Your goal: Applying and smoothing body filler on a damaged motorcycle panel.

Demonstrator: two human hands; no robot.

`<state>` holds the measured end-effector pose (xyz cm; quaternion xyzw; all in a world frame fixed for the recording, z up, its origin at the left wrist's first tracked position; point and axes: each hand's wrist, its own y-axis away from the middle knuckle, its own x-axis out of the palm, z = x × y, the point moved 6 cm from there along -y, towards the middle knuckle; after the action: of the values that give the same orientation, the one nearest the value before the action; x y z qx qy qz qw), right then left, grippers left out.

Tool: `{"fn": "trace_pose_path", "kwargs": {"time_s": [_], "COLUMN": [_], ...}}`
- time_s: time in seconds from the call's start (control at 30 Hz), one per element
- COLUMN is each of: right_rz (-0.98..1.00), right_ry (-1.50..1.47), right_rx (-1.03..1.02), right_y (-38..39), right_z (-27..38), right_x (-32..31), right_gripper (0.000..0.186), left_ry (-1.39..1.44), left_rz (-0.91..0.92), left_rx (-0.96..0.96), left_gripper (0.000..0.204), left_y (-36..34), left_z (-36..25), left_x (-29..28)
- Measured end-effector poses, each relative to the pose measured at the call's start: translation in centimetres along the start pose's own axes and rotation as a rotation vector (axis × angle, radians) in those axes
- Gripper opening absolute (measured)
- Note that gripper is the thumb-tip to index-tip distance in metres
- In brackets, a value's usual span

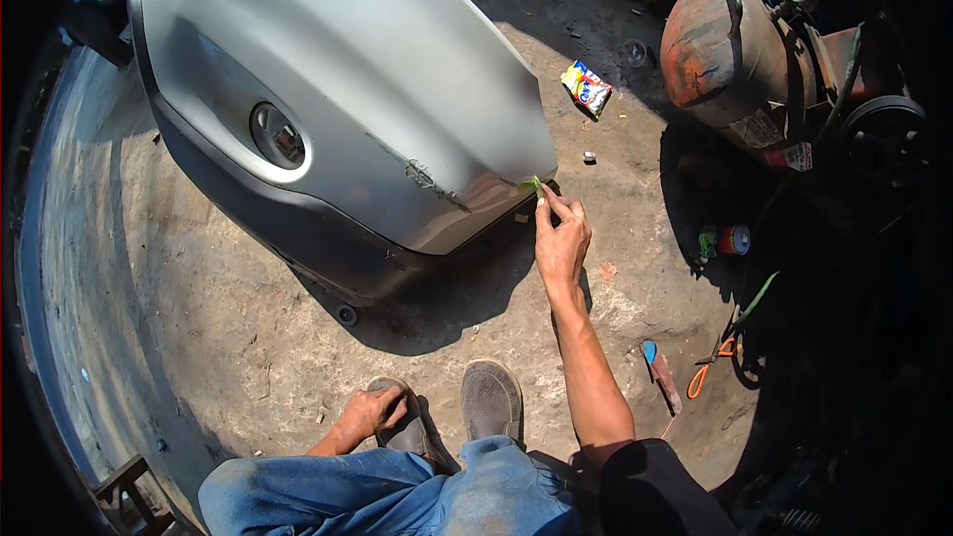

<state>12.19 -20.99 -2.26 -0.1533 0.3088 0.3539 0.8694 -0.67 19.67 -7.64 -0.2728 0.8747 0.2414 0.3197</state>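
Note:
A silver vehicle body panel (387,69) with a dark lower edge fills the upper left. It has a round, dark-rimmed recess (278,135) and a rough scraped patch (422,177). At the panel's near right corner, my right hand (563,238) is closed in a pinch on a small green strip (533,183). The strip appears to touch the corner. Low in view, my left hand (369,414) hangs loosely over my left shoe, fingers slightly bent and apart, with nothing seen in them.
A colourful packet (587,89) lies right of the panel. Farther right stand a rusty tank (705,40) with a gauge and a wheel, and a small can (734,240). A blue-tipped tool (662,377) and orange-handled scissors (699,380) lie near my right forearm. Deep shadow covers the right side.

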Motion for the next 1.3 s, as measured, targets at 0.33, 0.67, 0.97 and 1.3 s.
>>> {"fn": "trace_pose_path", "kwargs": {"time_s": [0.33,0.67,0.97,1.3], "right_rz": [0.063,0.087,0.110,0.169], "right_ry": [0.030,0.031,0.011,-1.075], "right_rx": [-0.014,-0.026,-0.033,0.477], "right_y": [0.3,0.9,1.5,1.8], "right_z": [0.8,2.2,3.6,-2.6], "right_x": [0.2,0.0,0.0,-1.1], "right_gripper": [0.031,0.031,0.031,0.037], "left_ry": [-0.021,-0.008,-0.012,-0.044], "left_rz": [0.010,-0.002,0.020,0.032], "left_rx": [-0.006,0.007,-0.011,-0.006], "left_gripper": [0.019,0.018,0.019,0.025], "left_y": [0.1,0.0,0.0,0.4], "left_z": [0.2,0.1,0.2,0.9], "left_x": [0.0,0.0,0.0,0.8]}}
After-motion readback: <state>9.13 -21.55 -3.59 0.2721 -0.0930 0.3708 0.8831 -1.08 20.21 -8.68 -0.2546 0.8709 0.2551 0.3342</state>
